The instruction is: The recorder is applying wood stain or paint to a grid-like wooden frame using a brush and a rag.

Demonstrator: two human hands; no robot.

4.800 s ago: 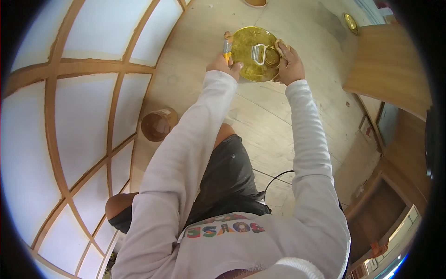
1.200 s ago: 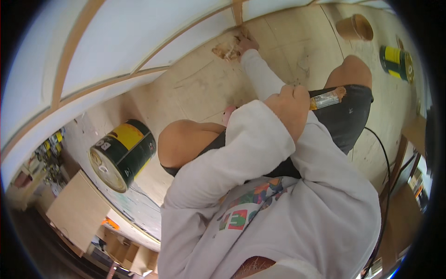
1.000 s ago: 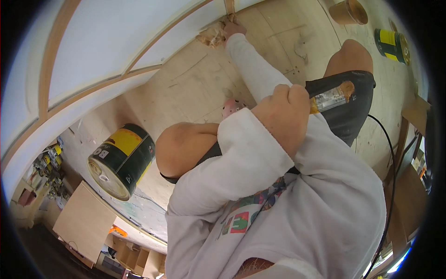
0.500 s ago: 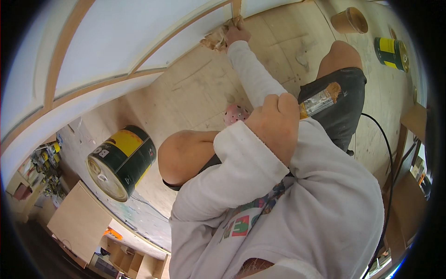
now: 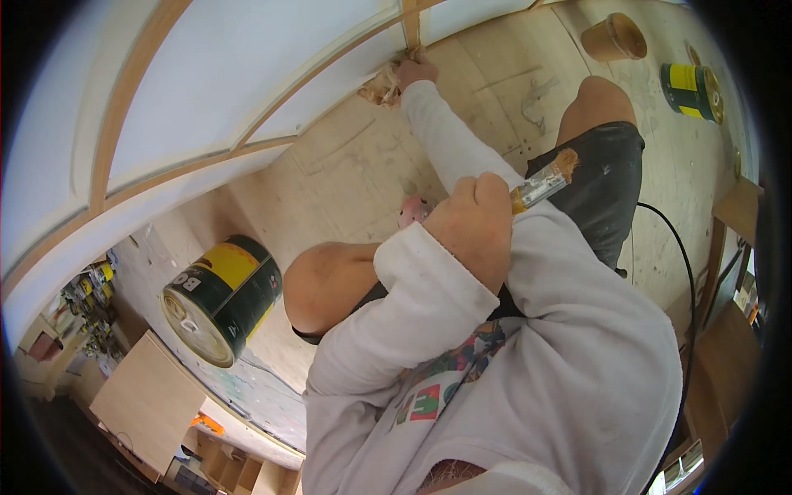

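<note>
My left hand (image 5: 476,227) is closed around the handle of a paintbrush (image 5: 544,181). The brush has a yellowish handle end, a silvery ferrule and brown-stained bristles, and it points right above my right forearm. That forearm reaches away to the far side, where my right hand (image 5: 417,71) grips a crumpled, stained beige rag (image 5: 383,88). The rag is at the foot of a white panel (image 5: 355,70), beside a wooden strip (image 5: 410,23). My right fingertips are partly hidden by the rag.
A large green-and-yellow can (image 5: 239,285) stands at my left. A brown tub (image 5: 609,38) and a smaller green-and-yellow can (image 5: 691,92) sit far right. A pink holed shoe (image 5: 414,209) shows behind my left hand. A black cable (image 5: 683,256) curves along my right.
The view has shifted slightly. My left hand and the brush have moved a little to the left. My right hand stays on the rag by the wooden strip.
</note>
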